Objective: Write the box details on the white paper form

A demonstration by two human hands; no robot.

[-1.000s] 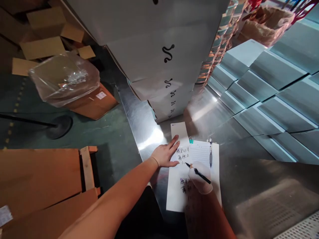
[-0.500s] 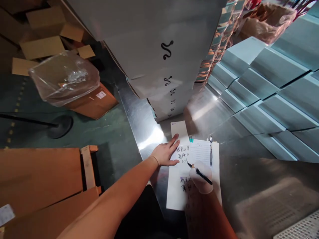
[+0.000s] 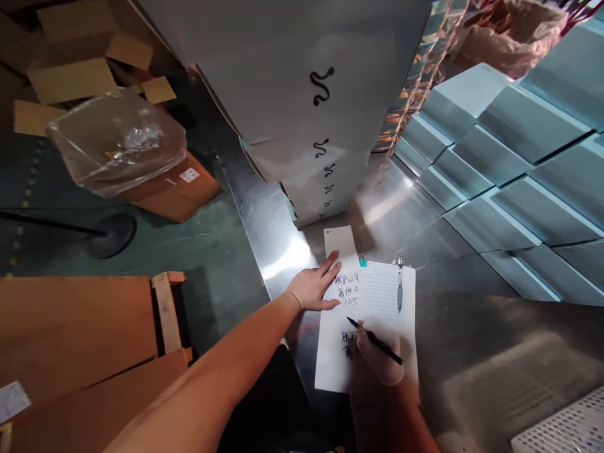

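My left hand [image 3: 314, 288] lies with its fingers spread on a white paper slip [image 3: 340, 242], beside handwritten characters and the number 105. A black pen [image 3: 380, 343] is gripped in my gloved right hand [image 3: 381, 358], its tip over the paper just below that number. Beneath both is a larger white sheet [image 3: 330, 374] with more black handwriting, partly covered by my right hand. A lined pad [image 3: 380, 292] with a teal binder clip [image 3: 363, 261] sits at the upper right of the sheet. On its right edge rests a grey-gripped pen [image 3: 400, 289].
White boxes [image 3: 302, 126] with black squiggle marks stand stacked on the metal table [image 3: 264, 233] ahead. Many pale boxes [image 3: 509, 182] are piled at right. A plastic-lined carton [image 3: 170, 195], a round black stand base [image 3: 113, 234] and large cardboard boxes [image 3: 80, 327] are at left.
The last digit has become a finished 5. My right hand with the black pen has moved slightly down and left. My left hand stays on the slip.
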